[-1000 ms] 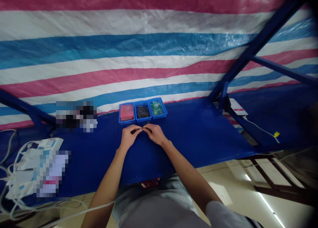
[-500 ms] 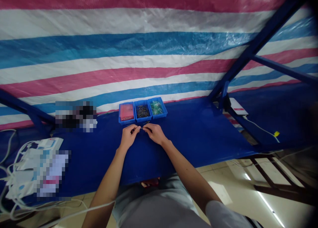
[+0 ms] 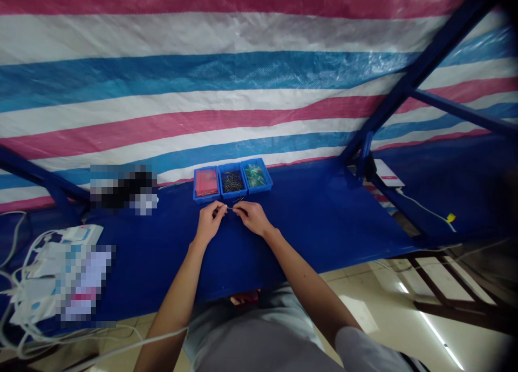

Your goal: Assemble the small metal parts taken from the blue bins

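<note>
Between my two hands a small, thin, dark piece like a screw [image 3: 230,208] spans the gap, too small to make out fully. My left hand [image 3: 209,221] pinches one end of it with thumb and finger. The other end is in the closed fingertips of my right hand [image 3: 254,218]. Just past the right fingers, dark thin pieces [image 3: 239,200] stick out; whether they are held or lie on the table I cannot tell. Beyond the hands stand a blue bin of dark screws [image 3: 232,182], one with red flat packets [image 3: 206,183] and one with green pieces [image 3: 254,175].
The bins sit at the back of the blue table [image 3: 315,215], against a striped tarp [image 3: 243,107]. White cables and a power strip [image 3: 87,232] crowd the left side. Blue frame posts [image 3: 388,107] rise at the right, near a white box-like device [image 3: 387,173].
My hands have drawn slightly apart, the left moving a little left and away from me. More of the thin piece now shows between the fingertips. The bins have not moved.
</note>
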A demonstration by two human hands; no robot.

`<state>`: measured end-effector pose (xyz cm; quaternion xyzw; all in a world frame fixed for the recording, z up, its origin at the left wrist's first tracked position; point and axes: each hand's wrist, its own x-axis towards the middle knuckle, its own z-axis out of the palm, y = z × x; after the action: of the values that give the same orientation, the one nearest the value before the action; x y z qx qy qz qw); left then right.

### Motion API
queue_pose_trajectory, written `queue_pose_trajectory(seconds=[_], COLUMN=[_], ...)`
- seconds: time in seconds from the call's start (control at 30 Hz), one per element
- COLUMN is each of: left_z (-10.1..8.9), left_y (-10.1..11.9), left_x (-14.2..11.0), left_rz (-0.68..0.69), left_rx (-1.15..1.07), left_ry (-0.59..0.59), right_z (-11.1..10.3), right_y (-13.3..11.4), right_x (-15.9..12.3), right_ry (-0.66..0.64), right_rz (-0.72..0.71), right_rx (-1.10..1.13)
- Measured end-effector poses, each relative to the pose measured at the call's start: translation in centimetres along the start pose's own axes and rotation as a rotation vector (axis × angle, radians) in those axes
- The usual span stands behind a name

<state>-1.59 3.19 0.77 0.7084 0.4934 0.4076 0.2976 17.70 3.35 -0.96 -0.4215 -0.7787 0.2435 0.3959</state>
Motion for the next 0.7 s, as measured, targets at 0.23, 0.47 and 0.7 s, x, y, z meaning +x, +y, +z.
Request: queue_pose_trajectory(seconds=[0.23,0.47,0.7], left_z=[0.13,0.1,0.17], left_y=[-0.51,-0.37,-0.45], left_x=[0.06,0.12,0.15], left_rz=[0.01,0.066,0.121], left_rx=[0.004,0.017,-0.007], left_ry=[-0.012,0.009,0.018], right_z=[0.01,0.02,0.14], right_y=[-0.05,0.02,0.11], right_x=[-0.02,0.0,-0.02], right_ry=[0.002,-0.001,0.007], right_rz=[0.009,0.013,0.015], right_rx=[0.006,0.007,0.002])
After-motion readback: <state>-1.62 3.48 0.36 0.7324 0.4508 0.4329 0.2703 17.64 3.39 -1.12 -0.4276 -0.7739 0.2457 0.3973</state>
